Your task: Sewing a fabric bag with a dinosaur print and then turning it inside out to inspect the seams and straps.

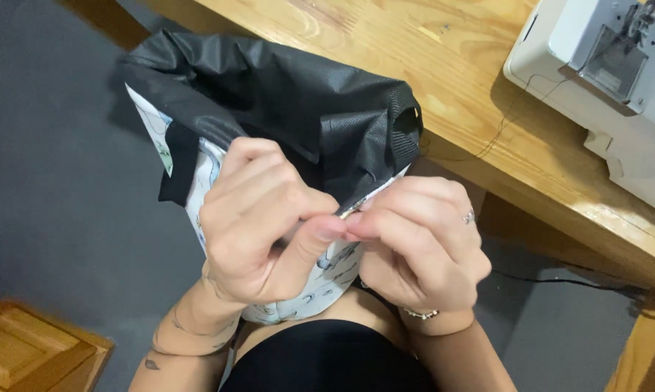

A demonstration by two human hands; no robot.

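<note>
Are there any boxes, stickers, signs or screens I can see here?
None show: no package, label, sign or screen.
The hands, left hand and right hand, pinch a small metal piece on a black and white printed fabric bag.
A white sewing machine stands on the wooden table.

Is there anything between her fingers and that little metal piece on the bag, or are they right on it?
Nothing visible stands between them. The left hand and right hand meet fingertip to fingertip at the small metal piece on the edge of the black and white printed fabric bag, pinching right at it. Only its tip shows between the fingers.
</note>
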